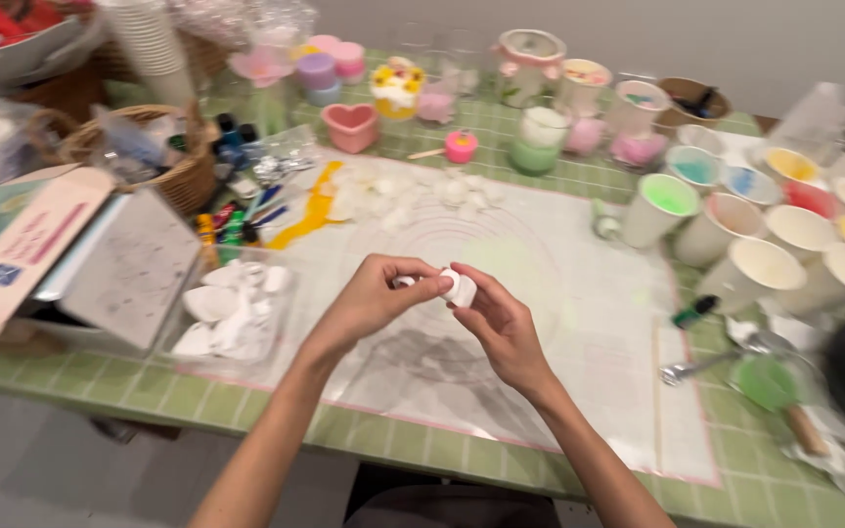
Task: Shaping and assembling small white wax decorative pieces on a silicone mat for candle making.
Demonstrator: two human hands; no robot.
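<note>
Head view: both hands meet above the translucent white silicone work mat [540, 293], which serves as landmark. Left hand [369, 303] and right hand [501, 328] each pinch the same small white rounded piece [460, 286], fingertips closed on it from either side; the grip of both hands is clenched on this piece, held just over the mat's middle (material of the piece cannot be told, image blurred).

Left of the mat: clear plastic tray of white shell-like pieces [232, 313], touching the mat's left edge. Beyond that, an open cardboard box with a pink-lined flap [22, 254] and a woven wicker basket [163, 161].

On the mat's far part: scattered pale white petal-like pieces [413, 191] and a yellow smear [310, 210].

Right of the mat: cluster of white paper cups holding coloured liquids [794, 235], green, yellow and red among them. Near the mat's right lower corner, a metal spoon [696, 370].

Everything rests on a green checked surface [149, 391].
</note>
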